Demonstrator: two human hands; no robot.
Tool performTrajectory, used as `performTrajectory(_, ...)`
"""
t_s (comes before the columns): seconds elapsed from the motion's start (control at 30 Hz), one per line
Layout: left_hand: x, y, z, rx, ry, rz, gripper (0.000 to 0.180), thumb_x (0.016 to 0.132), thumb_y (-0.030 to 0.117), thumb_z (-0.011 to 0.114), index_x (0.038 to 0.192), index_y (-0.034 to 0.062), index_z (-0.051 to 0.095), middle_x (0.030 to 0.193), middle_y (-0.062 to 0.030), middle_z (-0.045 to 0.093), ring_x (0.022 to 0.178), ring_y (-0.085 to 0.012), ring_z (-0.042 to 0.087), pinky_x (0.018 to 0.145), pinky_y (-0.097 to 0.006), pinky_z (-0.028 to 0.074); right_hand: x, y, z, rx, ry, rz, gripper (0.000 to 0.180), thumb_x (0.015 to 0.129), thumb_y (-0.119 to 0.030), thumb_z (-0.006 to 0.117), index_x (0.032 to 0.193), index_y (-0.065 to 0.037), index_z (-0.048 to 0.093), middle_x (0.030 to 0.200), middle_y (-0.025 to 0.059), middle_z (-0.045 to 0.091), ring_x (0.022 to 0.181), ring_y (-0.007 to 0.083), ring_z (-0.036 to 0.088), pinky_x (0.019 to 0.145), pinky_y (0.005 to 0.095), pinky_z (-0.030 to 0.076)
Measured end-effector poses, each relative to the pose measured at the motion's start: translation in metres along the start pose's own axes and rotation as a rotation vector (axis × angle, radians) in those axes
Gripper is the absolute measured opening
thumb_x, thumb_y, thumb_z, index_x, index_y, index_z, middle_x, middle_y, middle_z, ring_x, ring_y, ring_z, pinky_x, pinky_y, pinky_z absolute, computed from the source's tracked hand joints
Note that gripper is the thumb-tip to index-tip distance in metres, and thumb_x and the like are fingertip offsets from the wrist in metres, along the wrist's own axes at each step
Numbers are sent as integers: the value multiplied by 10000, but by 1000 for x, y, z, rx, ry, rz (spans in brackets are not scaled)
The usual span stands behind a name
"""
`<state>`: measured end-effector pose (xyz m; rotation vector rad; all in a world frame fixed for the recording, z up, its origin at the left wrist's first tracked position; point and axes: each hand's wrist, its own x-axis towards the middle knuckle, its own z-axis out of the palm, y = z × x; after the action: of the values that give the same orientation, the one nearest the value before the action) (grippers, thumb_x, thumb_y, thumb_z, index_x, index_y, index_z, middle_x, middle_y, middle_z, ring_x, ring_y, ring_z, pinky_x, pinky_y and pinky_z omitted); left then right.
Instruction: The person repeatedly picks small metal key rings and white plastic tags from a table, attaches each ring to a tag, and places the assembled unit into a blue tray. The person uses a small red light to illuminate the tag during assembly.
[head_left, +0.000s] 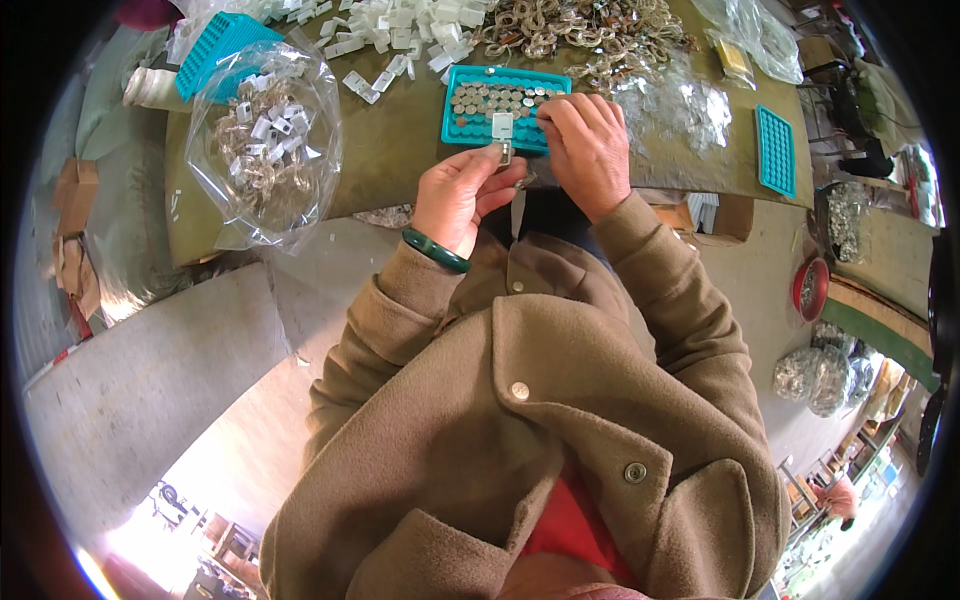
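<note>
Head view: you worked at an olive-covered table (400, 150) above a bare concrete floor (150, 390).
Your left hand (462, 195) pinched a small white clip (503, 128) beside the teal tray (455, 125); your right hand (585, 150) curled, fingertips on the tray's edge, grasp unclear.

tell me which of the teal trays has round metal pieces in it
The teal tray directly in front of the hands, partly filled with round metal pieces. The far-left tray and right tray show none.
</note>
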<state>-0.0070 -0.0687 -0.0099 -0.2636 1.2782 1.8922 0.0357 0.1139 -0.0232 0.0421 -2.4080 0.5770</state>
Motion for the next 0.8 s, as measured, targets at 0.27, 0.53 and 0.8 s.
performTrajectory(0.27, -9, 0, 7, -14, -77, 0, 269, 949, 112, 614, 1179, -26, 621, 1067, -100, 689, 946, -152, 686, 749, -220, 583, -9, -31, -15, 473, -48, 169, 156, 783, 48, 619, 916, -33, 615, 841, 100, 616, 810, 309, 587, 706, 375, 481)
performTrajectory(0.53, -15, -9, 7, -16, -101, 49, 265, 933, 92, 635, 1173, -19, 635, 1063, -81, 683, 933, -139, 677, 792, -234, 573, -15, -34, -20, 300, -13, -43, 150, 777, 17, 655, 907, -51, 623, 904, 83, 655, 817, 289, 599, 705, 375, 480)
performTrajectory(0.8, -20, -23, 11, 115, -68, 245, 323, 925, 76, 645, 1235, -10, 616, 1094, -85, 684, 939, -144, 677, 806, -249, 569, -10, -33, -32, 464, -192, 141, 119, 806, -17, 656, 898, -50, 588, 807, 76, 595, 767, 248, 586, 714, 340, 473)
